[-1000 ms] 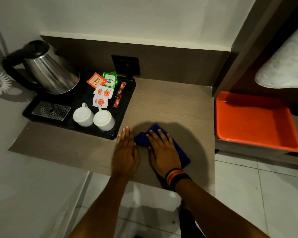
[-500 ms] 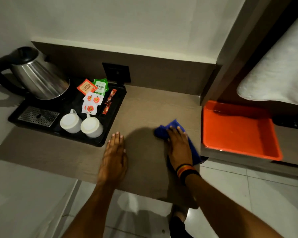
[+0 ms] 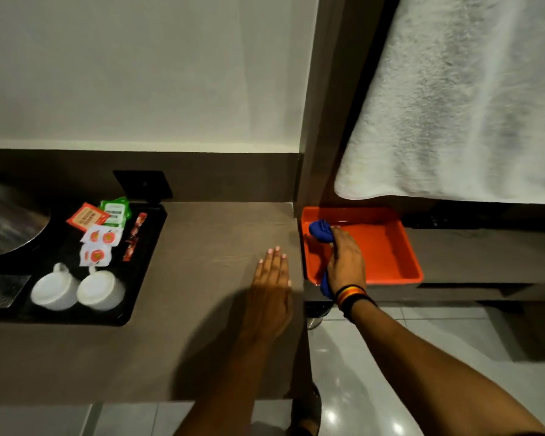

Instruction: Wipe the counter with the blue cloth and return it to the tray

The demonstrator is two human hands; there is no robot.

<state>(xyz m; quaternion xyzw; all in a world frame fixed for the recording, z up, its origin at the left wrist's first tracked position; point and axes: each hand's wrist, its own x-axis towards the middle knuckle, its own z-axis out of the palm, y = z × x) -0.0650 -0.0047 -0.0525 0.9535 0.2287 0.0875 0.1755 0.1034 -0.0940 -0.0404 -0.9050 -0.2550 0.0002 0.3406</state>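
Floor point(image 3: 375, 357): pale glossy tiles, nearest the camera, below the desk's front edge and under the right forearm.
Desk point(image 3: 202, 234): brown wood-grain top; taken here as the landmark. Its right edge meets a lower ledge.
Left hand point(image 3: 272, 286): palm down, flat on the desk near its right edge. Fingers point(image 3: 274, 262) straight and held together, gripping nothing.
Right hand point(image 3: 346, 262): just off the desk's right edge, over the orange tray. Striped bands at the wrist. Fingers curled and clamped on the blue cloth.
Blue cloth point(image 3: 320, 230): bunched up in the right hand, right of the desk. One lump pokes out past the fingertips over the tray's back left corner; a tail hangs out by the wrist at the tray's front rim. Cannot tell whether it touches the tray floor.
Orange tray point(image 3: 387, 247): shallow, rectangular, sits on the lower ledge just beside the desk's right edge.
Black tray point(image 3: 145, 262): on the desk's left part.
White cups point(image 3: 76, 291): two, upside down, side by side at the black tray's front.
Sachets point(image 3: 99, 234): red, green and white packets, behind the cups.
Kettle point(image 3: 7, 221): steel, at the desk's far left, cut by the frame.
White towel point(image 3: 469, 105): hangs above and behind the orange tray, farthest back, right of the desk.
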